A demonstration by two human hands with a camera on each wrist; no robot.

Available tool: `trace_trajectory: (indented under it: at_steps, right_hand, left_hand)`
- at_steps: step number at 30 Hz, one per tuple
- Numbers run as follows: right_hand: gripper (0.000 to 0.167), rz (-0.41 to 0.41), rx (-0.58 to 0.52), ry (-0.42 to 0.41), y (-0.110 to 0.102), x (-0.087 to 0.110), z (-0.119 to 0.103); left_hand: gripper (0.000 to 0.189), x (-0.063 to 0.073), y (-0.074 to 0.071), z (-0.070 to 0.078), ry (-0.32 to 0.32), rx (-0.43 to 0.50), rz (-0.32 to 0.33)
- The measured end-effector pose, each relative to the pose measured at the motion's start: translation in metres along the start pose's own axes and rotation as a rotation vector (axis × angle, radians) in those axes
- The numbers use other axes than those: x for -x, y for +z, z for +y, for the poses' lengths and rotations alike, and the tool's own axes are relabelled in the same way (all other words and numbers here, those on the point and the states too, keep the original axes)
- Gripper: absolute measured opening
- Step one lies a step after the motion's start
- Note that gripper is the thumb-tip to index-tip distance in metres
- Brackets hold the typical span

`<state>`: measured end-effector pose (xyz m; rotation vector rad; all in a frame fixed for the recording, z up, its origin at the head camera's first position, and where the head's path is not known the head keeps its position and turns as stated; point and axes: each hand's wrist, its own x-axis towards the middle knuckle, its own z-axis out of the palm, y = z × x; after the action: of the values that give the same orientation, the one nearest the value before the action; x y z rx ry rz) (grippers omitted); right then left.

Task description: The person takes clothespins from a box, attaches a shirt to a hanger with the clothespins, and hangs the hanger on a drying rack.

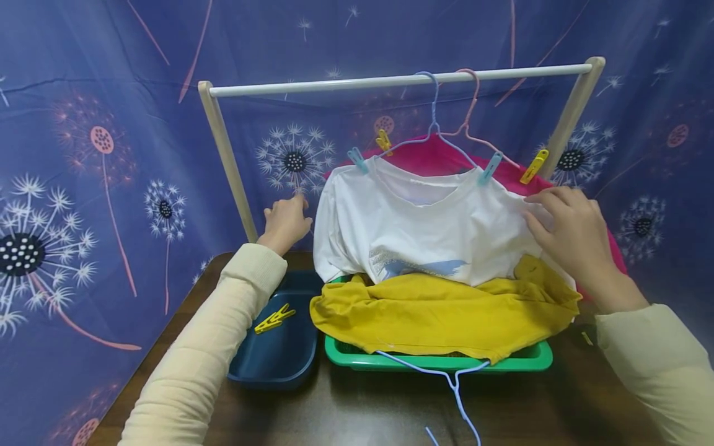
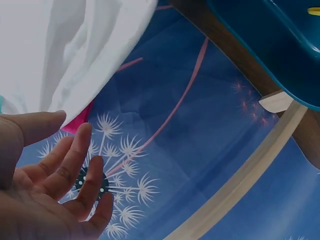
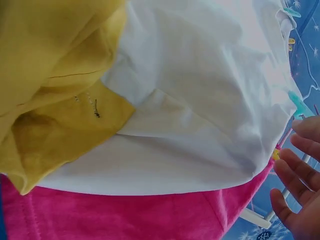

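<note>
A white T-shirt hangs on a blue hanger, with a teal clothespin at one shoulder and another teal clothespin at the other. Behind it is a pink garment on a pink hanger, with yellow clothespins on it. My left hand, fingers loosely bent and holding nothing, is just left of the T-shirt's sleeve. At the opposite shoulder my right hand has its fingers spread beside the white fabric. In the right wrist view, its fingers hold nothing.
A wooden rack with a white bar carries both hangers. Below the T-shirt, a mustard garment lies across a green basket, a second blue hanger sticking out in front. Yellow clothespins lie in a dark blue bin.
</note>
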<state>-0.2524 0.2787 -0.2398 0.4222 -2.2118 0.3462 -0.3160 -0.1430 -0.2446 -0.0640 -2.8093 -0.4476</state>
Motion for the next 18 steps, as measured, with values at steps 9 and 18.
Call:
trace_trajectory:
  at_steps: [9, 18]
  right_hand:
    - [0.027, -0.014, -0.02, -0.1, 0.001, 0.015, 0.005]
    - [0.034, -0.08, -0.001, -0.214, 0.003, 0.039, 0.01]
  left_hand:
    - [0.028, 0.024, 0.007, -0.013, 0.07, -0.088, -0.042]
    - [0.03, 0.055, 0.022, -0.031, 0.113, -0.156, -0.094]
